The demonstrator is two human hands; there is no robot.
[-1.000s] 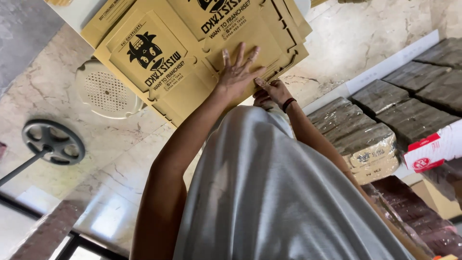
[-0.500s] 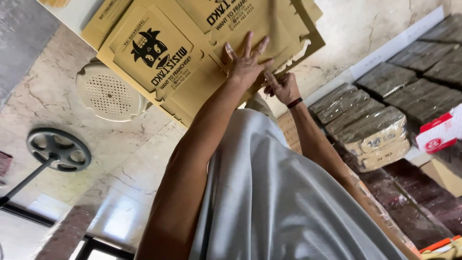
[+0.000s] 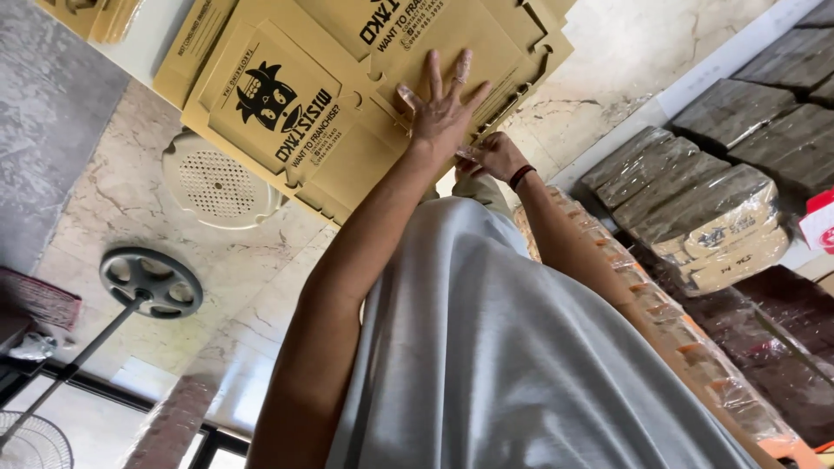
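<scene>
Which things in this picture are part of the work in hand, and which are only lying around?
In use:
- left hand, flat on the flat cardboard box blanks
- right hand, at their edge

Lying about:
- wrapped bundles
- white plastic stool
- fan stand

The flat cardboard box blanks [image 3: 347,95] are mustard-tan with black printing and a black horned cartoon figure; the round plastic stool seat [image 3: 217,182], at eight o'clock from them, is cream with a grid of fine perforations; the floor [image 3: 78,208] is pale beige marble with brown veining; the shirt [image 3: 504,365] is plain light grey; the wristband [image 3: 520,176] is black; the wrapped bundles [image 3: 695,208], at three o'clock, are dull grey-brown under clear glossy film; the fan base [image 3: 150,282] is grey.
</scene>
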